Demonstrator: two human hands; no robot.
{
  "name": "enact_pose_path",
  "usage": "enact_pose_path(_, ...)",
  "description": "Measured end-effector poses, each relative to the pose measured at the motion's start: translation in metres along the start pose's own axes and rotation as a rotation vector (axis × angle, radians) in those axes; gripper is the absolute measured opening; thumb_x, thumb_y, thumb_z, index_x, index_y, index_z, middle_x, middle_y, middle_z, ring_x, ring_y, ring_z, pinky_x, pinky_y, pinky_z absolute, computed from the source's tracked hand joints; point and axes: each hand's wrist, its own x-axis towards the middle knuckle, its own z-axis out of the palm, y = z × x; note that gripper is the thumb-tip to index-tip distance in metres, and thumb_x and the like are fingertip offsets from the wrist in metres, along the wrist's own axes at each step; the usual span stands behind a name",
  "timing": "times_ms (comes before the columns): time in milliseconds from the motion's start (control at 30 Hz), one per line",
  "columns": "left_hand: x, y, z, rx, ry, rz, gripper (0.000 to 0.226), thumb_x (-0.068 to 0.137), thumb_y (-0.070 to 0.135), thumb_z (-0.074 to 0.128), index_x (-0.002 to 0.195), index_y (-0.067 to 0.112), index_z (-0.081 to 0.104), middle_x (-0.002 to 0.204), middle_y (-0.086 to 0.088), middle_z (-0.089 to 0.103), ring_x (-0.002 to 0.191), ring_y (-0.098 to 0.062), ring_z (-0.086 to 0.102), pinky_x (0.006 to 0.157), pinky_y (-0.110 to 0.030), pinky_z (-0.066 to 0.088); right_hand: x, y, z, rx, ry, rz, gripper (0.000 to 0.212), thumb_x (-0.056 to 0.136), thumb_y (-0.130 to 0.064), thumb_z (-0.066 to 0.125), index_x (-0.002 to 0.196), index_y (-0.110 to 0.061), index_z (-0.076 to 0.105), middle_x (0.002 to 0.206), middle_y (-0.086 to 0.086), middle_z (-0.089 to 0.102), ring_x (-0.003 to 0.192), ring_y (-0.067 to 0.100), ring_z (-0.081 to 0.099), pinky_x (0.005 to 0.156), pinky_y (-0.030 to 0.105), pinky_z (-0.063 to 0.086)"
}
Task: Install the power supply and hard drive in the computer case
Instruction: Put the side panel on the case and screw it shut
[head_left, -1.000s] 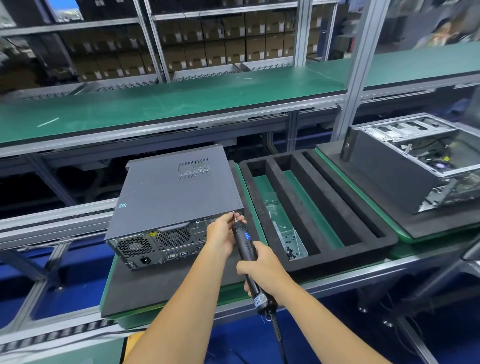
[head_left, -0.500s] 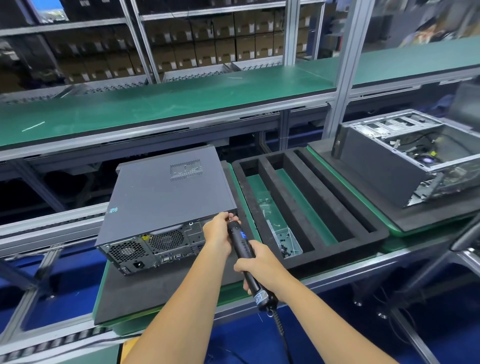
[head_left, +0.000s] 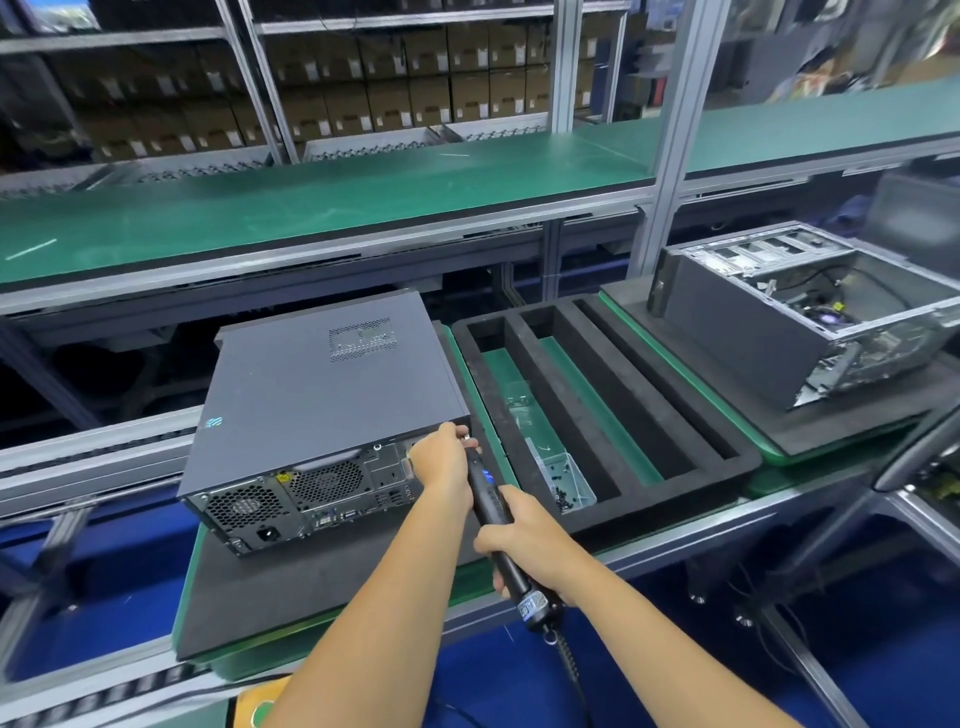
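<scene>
A closed dark grey computer case (head_left: 322, 395) lies on its side on a black foam pad (head_left: 291, 587), rear panel with fans and ports facing me. My right hand (head_left: 524, 540) grips a black electric screwdriver (head_left: 493, 506) whose tip points at the case's upper right rear corner. My left hand (head_left: 441, 460) is at that corner, fingers curled round the screwdriver's tip; whether it pinches a screw is hidden. A second, open computer case (head_left: 800, 312) with bare metal frame and cables stands at the right.
Between the two cases lies a black foam tray (head_left: 524, 364) with long slots; one slot holds a clear box of small black screws (head_left: 563, 480). A green shelf (head_left: 311, 208) runs behind, with stacked cartons beyond. Blue floor lies below the conveyor rails.
My hands and screwdriver have stayed at the case's rear corner. The view has drifted slightly, so the cases sit a little further left in frame.
</scene>
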Motion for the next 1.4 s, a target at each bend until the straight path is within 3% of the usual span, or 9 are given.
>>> enact_pose_path(233,-0.009,0.011,0.032,-0.016,-0.148,0.039,0.026,0.096,0.012,0.047,0.075,0.003,0.060,0.051,-0.003,0.060,0.042,-0.014,0.053,0.057,-0.029,0.048,-0.004,-0.018,-0.025,0.002,0.083,-0.060,0.035,0.083,-0.007,0.064,0.113,-0.012,0.046,0.085,0.011,0.054,0.049,0.021,0.057,0.046,0.031,0.051)
enact_pose_path(467,-0.002,0.014,0.075,0.086,-0.358,0.128,0.027,0.100,0.021,0.043,0.086,0.009,0.062,0.082,-0.011,0.069,0.070,-0.022,0.063,0.079,-0.038,0.053,0.002,-0.027,-0.076,-0.016,0.199,-0.113,0.041,0.082,-0.007,0.066,0.118,-0.012,0.049,0.085,0.011,0.058,0.048,0.023,0.056,0.048,0.034,0.052)
enact_pose_path(600,0.013,-0.008,0.114,0.358,-0.349,0.154,0.044,0.100,0.039,0.030,0.083,0.013,0.062,0.079,-0.008,0.065,0.069,-0.023,0.058,0.064,-0.029,0.047,0.025,-0.013,-0.123,-0.070,0.280,-0.090,0.064,0.080,-0.010,0.069,0.138,-0.013,0.042,0.108,0.008,0.059,0.060,0.018,0.060,0.058,0.039,0.053)
enact_pose_path(700,0.030,-0.036,0.133,0.639,-0.360,0.240,0.029,0.094,0.017,0.037,0.082,0.001,0.059,0.080,-0.016,0.062,0.072,-0.025,0.055,0.065,-0.034,0.044,0.050,0.007,-0.157,-0.100,0.300,-0.046,0.074,0.079,-0.010,0.068,0.146,-0.013,0.036,0.122,0.010,0.051,0.064,0.017,0.059,0.061,0.039,0.054)
enact_pose_path(833,0.057,-0.071,0.152,1.042,-0.366,0.340,0.024,0.086,0.001,0.044,0.090,0.007,0.067,0.091,-0.013,0.067,0.078,-0.026,0.059,0.071,-0.034,0.050,0.088,0.032,-0.200,-0.111,0.235,0.001,0.055,0.075,-0.015,0.067,0.123,-0.022,0.041,0.115,0.001,0.038,0.072,0.008,0.042,0.090,0.051,0.048)
enact_pose_path(933,0.075,-0.098,0.160,1.475,-0.448,0.350,0.017,0.084,-0.001,0.049,0.085,0.008,0.064,0.093,-0.014,0.066,0.092,-0.030,0.061,0.081,-0.034,0.049,0.115,0.043,-0.221,-0.088,0.187,0.012,0.039,0.075,-0.010,0.064,0.107,-0.020,0.045,0.100,0.010,0.051,0.063,0.016,0.052,0.064,0.034,0.053)
enact_pose_path(1033,0.086,-0.120,0.162,1.891,-0.531,0.335,0.018,0.084,-0.006,0.049,0.092,0.006,0.060,0.107,-0.017,0.064,0.105,-0.033,0.060,0.093,-0.042,0.045,0.134,0.051,-0.226,-0.084,0.145,0.033,0.037,0.076,-0.008,0.063,0.106,-0.023,0.048,0.087,0.006,0.055,0.058,0.022,0.056,0.052,0.032,0.051)
enact_pose_path(1200,0.111,-0.134,0.178,2.036,-0.541,0.235,0.031,0.091,0.009,0.053,0.121,0.011,0.058,0.119,-0.007,0.062,0.111,-0.026,0.059,0.092,-0.038,0.046,0.162,0.055,-0.228,-0.089,0.079,0.025,0.038,0.074,-0.004,0.063,0.109,-0.014,0.051,0.090,0.012,0.057,0.047,0.020,0.056,0.045,0.028,0.050)
enact_pose_path(1400,0.124,-0.151,0.179,2.051,-0.483,0.239,0.026,0.091,0.018,0.052,0.114,0.013,0.062,0.113,-0.003,0.067,0.106,-0.024,0.063,0.087,-0.036,0.047,0.175,0.062,-0.233,-0.104,0.070,0.053,0.039,0.075,-0.006,0.065,0.111,-0.012,0.050,0.092,0.012,0.059,0.050,0.018,0.056,0.048,0.029,0.050)
